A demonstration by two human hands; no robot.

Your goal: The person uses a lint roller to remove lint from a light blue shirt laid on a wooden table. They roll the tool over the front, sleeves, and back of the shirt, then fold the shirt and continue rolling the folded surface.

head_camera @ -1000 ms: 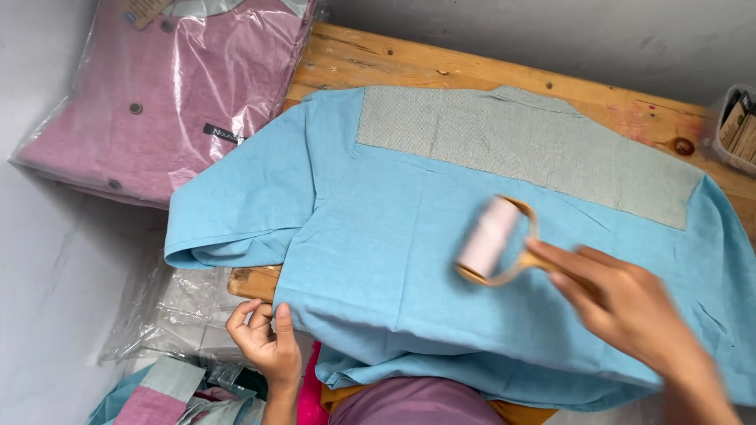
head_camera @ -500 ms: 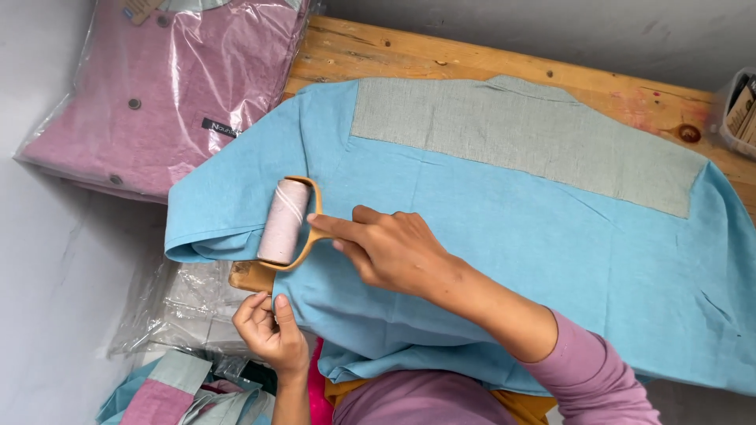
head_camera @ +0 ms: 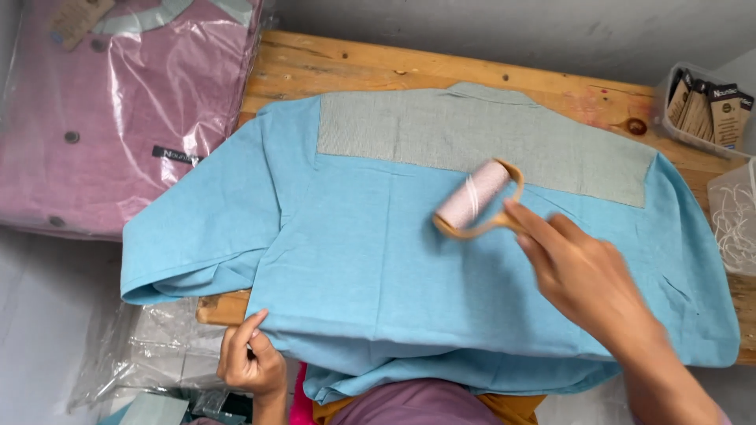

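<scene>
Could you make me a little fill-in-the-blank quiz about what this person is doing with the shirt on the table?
1. The right hand holds a lint ____ with a wooden handle.
2. The blue shirt lies spread on a ____ table.
3. The left hand grips the shirt's ____ edge.
4. The bagged shirt left of the table is ____ in colour.

Missing words: roller; wooden; near (bottom); pink

Single head-worn view, looking steeply down from close above onto the wooden table (head_camera: pixel 378 67) and blue shirt (head_camera: pixel 378 260); near table edge at frame bottom, wall at top.
</scene>
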